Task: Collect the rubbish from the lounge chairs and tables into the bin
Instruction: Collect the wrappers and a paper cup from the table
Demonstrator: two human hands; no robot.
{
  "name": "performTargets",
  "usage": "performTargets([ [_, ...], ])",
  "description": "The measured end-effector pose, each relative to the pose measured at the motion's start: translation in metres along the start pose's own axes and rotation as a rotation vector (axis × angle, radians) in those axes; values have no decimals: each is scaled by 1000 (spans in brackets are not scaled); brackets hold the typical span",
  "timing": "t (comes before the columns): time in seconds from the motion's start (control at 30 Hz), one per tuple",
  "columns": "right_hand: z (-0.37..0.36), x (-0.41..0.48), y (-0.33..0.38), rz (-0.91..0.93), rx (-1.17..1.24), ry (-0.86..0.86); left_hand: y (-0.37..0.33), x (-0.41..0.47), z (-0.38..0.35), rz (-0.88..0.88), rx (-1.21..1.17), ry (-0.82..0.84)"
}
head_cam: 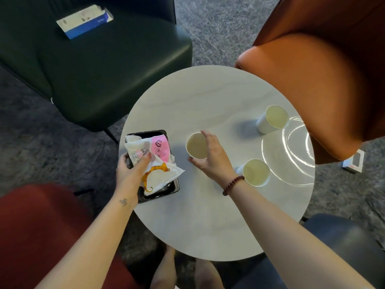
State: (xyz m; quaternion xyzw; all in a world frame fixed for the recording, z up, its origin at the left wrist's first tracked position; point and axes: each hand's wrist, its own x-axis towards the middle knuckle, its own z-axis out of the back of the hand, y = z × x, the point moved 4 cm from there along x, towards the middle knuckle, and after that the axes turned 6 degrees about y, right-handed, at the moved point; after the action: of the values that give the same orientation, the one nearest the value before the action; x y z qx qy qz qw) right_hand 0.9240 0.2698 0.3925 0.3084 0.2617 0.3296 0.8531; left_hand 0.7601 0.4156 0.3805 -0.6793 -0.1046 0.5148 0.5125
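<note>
Lying at the left edge of the table point(208, 226), a tray point(158, 195) is gripped by the left hand point(130, 172), thumb pinning wrappers point(160, 176); a cup point(195, 146) mid-table is clasped by the right hand point(212, 157). Wrappers could be shed if the tray is tipped — its long axis runs toward the table's far side, the cup's mouth upward.

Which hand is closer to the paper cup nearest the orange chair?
Right. The right hand grips the middle cup, just beside the far cup; the left hand holds the black tray across the table.
</note>
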Motion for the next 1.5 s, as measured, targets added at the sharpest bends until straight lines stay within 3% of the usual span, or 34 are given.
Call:
performTargets([
  [0.1, 2, -4, -1, -14, 55, -40, 0, -1, -3, 5, 3, 13],
  [0.27, 41, -29, -5, -37, 110, -249, -6, -5, -19, 11, 24, 60],
  [0.6, 122, -93, -14, -101, 17, -435, -52, -29, -102, -44, 122, 247],
  [1.07, 61, -109, -71, -303, -32, -265, -27, -30, -119, -15, 191, 305],
  [1.27, 50, -106, -84, -289, 41, -260, -19, -22, -125, 12, 189, 303],
  [1.5, 115, -78, -83, -209, 36, -432, -26, -18, -138, 34, 185, 281],
])
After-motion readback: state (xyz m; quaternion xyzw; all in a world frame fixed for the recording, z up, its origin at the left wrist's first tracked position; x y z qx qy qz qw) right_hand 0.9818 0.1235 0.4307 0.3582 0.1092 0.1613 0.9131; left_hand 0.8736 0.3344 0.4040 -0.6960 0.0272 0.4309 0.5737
